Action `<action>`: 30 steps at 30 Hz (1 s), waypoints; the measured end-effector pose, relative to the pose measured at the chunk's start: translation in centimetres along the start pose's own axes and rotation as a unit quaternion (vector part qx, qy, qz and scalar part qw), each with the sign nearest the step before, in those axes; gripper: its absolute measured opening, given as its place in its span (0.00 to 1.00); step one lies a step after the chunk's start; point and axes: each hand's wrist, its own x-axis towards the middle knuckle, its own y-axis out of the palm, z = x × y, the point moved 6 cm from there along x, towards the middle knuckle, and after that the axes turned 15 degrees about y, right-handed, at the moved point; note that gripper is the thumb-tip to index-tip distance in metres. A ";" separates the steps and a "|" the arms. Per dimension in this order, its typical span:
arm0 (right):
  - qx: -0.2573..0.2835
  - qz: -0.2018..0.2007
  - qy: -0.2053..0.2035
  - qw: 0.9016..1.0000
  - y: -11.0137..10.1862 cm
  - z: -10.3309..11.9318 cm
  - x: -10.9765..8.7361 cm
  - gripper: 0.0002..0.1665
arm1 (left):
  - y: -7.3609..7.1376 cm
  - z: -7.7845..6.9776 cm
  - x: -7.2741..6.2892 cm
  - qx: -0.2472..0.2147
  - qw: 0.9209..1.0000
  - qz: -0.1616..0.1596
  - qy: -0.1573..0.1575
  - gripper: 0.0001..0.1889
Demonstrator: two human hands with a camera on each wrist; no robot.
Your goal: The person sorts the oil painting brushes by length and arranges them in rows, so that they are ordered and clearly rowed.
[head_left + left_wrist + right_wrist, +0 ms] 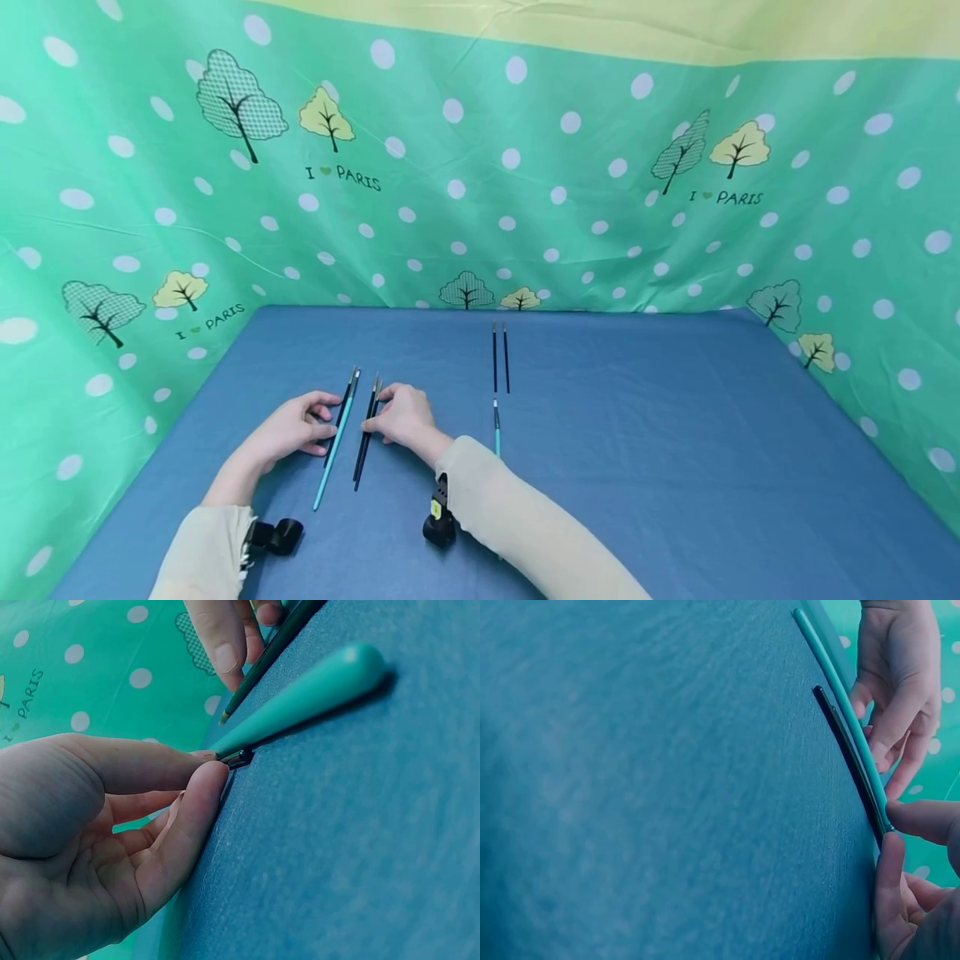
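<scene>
On the left half of the blue-covered table, my left hand [296,429] pinches a thin black paintbrush [240,758] between thumb and forefinger. A turquoise paintbrush [327,475] lies right along it, its rounded handle end large in the left wrist view. Just to the right, my right hand [405,417] has thumb and forefinger at a small bundle of black paintbrushes [362,458], gripping it from the right side. Both sets slant the same way, bristles pointing away from me, with a narrow gap between them. My fingers partly hide the black brushes' middles.
Two black paintbrushes [495,358] lie side by side near the table's back edge. Below them is another turquoise paintbrush [497,433], partly covered by my right sleeve [525,517]. A green dotted curtain [480,167] encloses the blue table [712,467] behind and at the sides.
</scene>
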 end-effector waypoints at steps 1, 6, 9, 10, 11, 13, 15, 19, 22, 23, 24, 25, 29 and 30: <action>-0.002 -0.002 0.001 1.000 0.0 0.0 0.0 0.25 | 0.0 0.0 0.0 0.000 1.000 0.000 0.000 0.28; -0.016 -0.013 -0.001 1.000 0.0 0.2 -0.1 0.24 | 0.0 -0.1 0.0 0.001 1.000 0.000 0.002 0.28; -0.031 -0.018 -0.002 0.999 0.0 0.4 -0.2 0.24 | -0.1 -0.1 0.0 -0.002 1.000 0.001 0.002 0.28; -0.035 -0.019 -0.001 0.999 -0.1 0.4 -0.2 0.24 | -0.1 -0.1 0.1 -0.002 1.000 0.002 0.002 0.28; -0.038 -0.020 0.001 0.999 -0.1 0.4 -0.2 0.24 | -0.1 -0.1 0.1 -0.003 1.000 0.001 0.002 0.28; -0.042 -0.019 0.003 0.999 -0.1 0.5 -0.2 0.23 | -0.1 -0.1 0.1 -0.004 1.000 0.002 0.003 0.28; -0.041 -0.017 0.007 0.999 -0.2 0.6 -0.2 0.23 | -0.1 -0.1 0.1 -0.004 1.000 0.001 0.004 0.28; -0.022 -0.011 0.018 1.000 -0.4 0.4 0.1 0.23 | 0.0 -0.1 0.2 -0.003 1.000 0.003 0.006 0.28; -0.012 -0.013 0.026 1.000 -0.7 0.2 0.2 0.22 | 0.0 -0.1 0.2 -0.004 1.000 0.003 0.006 0.28; -0.013 -0.015 0.027 0.999 -0.8 0.1 0.3 0.21 | 0.0 -0.1 0.1 -0.004 1.000 0.002 0.006 0.28; -0.017 -0.017 0.027 0.999 -0.9 0.1 0.3 0.21 | 0.0 0.0 0.1 -0.004 1.000 0.002 0.005 0.28; -0.025 -0.019 0.025 0.999 -0.9 0.1 0.2 0.21 | 0.0 0.0 0.1 -0.005 1.000 0.003 0.005 0.28; -0.087 -0.017 0.004 0.996 -1.0 0.5 -0.3 0.26 | 0.0 -0.1 0.0 -0.005 1.000 0.004 0.005 0.28; -0.101 -0.015 -0.001 0.995 -1.0 0.5 -0.5 0.27 | 0.0 -0.1 0.0 -0.006 1.000 0.004 0.005 0.28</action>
